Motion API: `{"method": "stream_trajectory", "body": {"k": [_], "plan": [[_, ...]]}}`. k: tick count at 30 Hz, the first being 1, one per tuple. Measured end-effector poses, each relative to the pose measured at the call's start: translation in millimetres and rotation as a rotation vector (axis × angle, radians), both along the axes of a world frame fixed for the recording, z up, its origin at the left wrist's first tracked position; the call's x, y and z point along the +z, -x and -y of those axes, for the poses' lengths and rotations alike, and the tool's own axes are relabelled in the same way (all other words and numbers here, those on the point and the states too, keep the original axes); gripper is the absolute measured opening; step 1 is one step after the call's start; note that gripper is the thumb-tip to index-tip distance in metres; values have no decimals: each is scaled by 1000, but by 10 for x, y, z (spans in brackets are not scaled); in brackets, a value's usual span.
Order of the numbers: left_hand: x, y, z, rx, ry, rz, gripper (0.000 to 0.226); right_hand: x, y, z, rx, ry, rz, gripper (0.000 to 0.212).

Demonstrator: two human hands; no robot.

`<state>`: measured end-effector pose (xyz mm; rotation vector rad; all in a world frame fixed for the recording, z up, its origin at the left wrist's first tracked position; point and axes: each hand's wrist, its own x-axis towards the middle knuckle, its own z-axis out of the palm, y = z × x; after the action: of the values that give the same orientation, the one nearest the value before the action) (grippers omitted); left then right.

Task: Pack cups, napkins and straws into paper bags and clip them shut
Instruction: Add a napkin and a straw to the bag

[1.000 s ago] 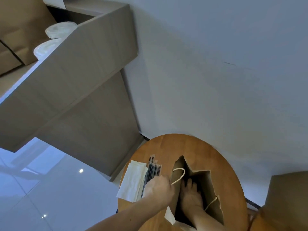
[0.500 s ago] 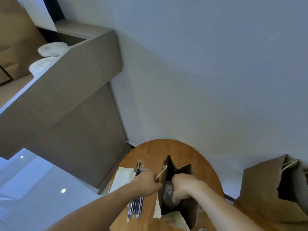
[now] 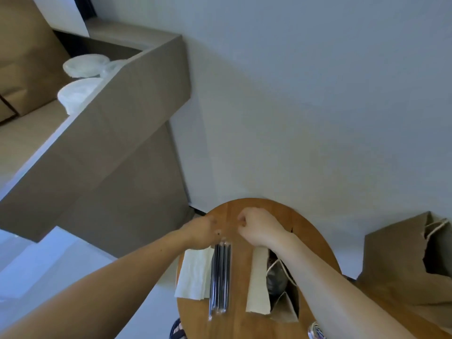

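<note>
My left hand and my right hand hover side by side over the far part of the round wooden table. Both have curled fingers and I see nothing held. A tiny dark speck sits at the left fingertips; I cannot identify it. Below the left hand lie several dark wrapped straws beside a stack of white napkins. Under my right forearm an open brown paper bag holds a dark cup, and a white napkin lies against its left side.
A second brown paper bag stands open at the right, against the wall. White cup lids sit on the raised counter at the upper left. A small striped object lies at the table's near edge.
My right hand has come out of the bag and my left hand has let go of its handle. Both have moved to the table's far side. The view has tilted down.
</note>
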<state>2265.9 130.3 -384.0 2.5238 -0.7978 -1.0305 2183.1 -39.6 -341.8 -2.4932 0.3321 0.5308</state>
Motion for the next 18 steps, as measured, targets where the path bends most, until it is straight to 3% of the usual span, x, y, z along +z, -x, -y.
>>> {"method": "stream_trajectory", "body": {"k": [3,6,11,18], "plan": [[-116,-143,-189,63,-58,-11,34,-318,-163,-325,-49,-69,-64,15],[-325,-237,-385,143,-81,-47,28,-769,-251,-589,-125,-104,-137,33],[-811,-280,-707,308,-75,-99,43,-1602,-176,-972,-293,-134,-235,28],[-1413,-280,-969,390,-120,-150,37,-2432,-42,-1335,-422,-69,-357,36]]}}
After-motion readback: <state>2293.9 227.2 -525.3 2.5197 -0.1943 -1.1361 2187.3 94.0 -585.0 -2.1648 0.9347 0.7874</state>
